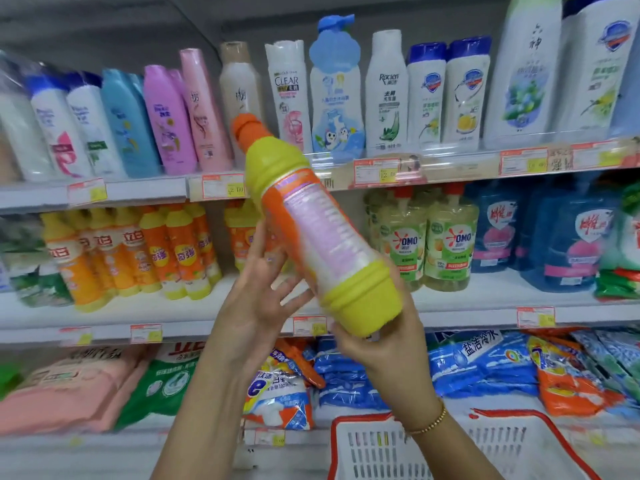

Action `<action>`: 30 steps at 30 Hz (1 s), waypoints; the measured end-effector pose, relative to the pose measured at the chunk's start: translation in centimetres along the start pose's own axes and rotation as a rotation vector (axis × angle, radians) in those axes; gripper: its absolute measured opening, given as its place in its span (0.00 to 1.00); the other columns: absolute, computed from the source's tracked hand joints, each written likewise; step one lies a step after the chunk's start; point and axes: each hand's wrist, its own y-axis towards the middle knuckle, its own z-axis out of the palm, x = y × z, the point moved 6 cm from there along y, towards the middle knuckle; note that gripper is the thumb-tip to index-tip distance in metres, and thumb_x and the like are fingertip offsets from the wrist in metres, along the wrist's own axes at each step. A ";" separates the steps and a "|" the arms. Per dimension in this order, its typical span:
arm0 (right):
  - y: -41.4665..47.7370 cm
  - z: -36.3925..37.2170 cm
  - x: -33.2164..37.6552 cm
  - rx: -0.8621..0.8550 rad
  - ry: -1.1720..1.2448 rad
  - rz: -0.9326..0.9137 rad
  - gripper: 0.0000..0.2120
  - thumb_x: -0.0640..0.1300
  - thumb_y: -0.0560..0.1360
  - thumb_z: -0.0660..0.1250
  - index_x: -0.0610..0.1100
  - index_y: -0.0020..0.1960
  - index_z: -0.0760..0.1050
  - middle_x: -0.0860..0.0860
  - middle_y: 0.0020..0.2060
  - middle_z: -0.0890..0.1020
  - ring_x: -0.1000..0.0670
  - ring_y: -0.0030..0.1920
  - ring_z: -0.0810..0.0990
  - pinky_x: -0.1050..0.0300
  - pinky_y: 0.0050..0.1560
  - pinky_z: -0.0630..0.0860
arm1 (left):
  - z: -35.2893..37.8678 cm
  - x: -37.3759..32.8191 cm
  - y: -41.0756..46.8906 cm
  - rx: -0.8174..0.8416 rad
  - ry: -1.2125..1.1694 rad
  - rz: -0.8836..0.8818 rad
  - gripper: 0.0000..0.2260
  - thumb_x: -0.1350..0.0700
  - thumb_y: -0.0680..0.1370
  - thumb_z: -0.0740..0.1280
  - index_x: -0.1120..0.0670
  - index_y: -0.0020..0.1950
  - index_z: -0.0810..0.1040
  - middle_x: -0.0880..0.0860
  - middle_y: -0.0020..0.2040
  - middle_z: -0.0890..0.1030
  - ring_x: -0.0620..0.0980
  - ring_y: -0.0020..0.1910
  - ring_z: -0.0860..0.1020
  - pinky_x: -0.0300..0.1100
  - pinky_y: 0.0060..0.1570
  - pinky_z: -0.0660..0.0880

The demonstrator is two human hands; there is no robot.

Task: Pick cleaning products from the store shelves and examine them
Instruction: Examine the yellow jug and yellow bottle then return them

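A yellow bottle with an orange cap and an orange label is held up in front of the shelves, tilted with its cap to the upper left and its back label facing me. My right hand grips its yellow base from below. My left hand rests against the bottle's left side with fingers spread. Similar orange and yellow bottles stand on the middle shelf at left.
Shampoo bottles line the top shelf. Green OMO bottles and blue refill jugs fill the middle shelf at right. Detergent bags lie on the bottom shelf. A white basket with red rim hangs below my right arm.
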 end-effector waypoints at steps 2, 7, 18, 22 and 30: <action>0.3 0.3 -1.1 -0.051 0.254 0.157 0.34 0.40 0.60 0.78 0.48 0.64 0.71 0.52 0.55 0.82 0.51 0.56 0.81 0.57 0.50 0.78 | -0.8 -0.3 -0.1 0.001 0.093 0.024 0.49 0.43 0.58 0.81 0.46 0.75 0.63 0.47 0.71 0.72 0.53 0.66 0.75 0.55 0.63 0.73; 0.7 1.9 -2.9 -0.020 0.801 0.427 0.43 0.58 0.54 0.81 0.52 0.66 0.71 0.47 0.63 0.78 0.45 0.61 0.78 0.45 0.47 0.80 | -1.1 0.1 -0.2 -0.048 0.064 0.017 0.36 0.60 0.63 0.77 0.54 0.70 0.70 0.50 0.65 0.78 0.49 0.61 0.78 0.43 0.57 0.77; 1.6 0.2 0.3 0.009 0.250 0.226 0.39 0.57 0.74 0.67 0.62 0.75 0.47 0.58 0.72 0.66 0.59 0.63 0.75 0.56 0.50 0.80 | -0.7 0.9 -0.4 -0.091 -0.177 0.052 0.41 0.53 0.54 0.83 0.54 0.65 0.73 0.55 0.59 0.82 0.52 0.57 0.80 0.41 0.46 0.80; 1.1 1.2 2.1 0.149 -0.221 0.010 0.55 0.55 0.61 0.79 0.71 0.72 0.43 0.55 0.77 0.40 0.64 0.74 0.43 0.78 0.62 0.62 | -0.3 0.3 -0.8 -0.063 -0.286 0.085 0.40 0.56 0.53 0.84 0.55 0.63 0.74 0.54 0.54 0.83 0.49 0.51 0.82 0.34 0.35 0.79; 1.0 1.3 3.7 0.065 -0.178 -0.126 0.53 0.45 0.55 0.83 0.56 0.72 0.58 0.51 0.73 0.60 0.59 0.70 0.64 0.71 0.60 0.69 | 1.3 -2.2 -1.0 0.053 -0.215 0.160 0.46 0.35 0.59 0.76 0.54 0.71 0.67 0.53 0.63 0.79 0.51 0.63 0.77 0.44 0.52 0.78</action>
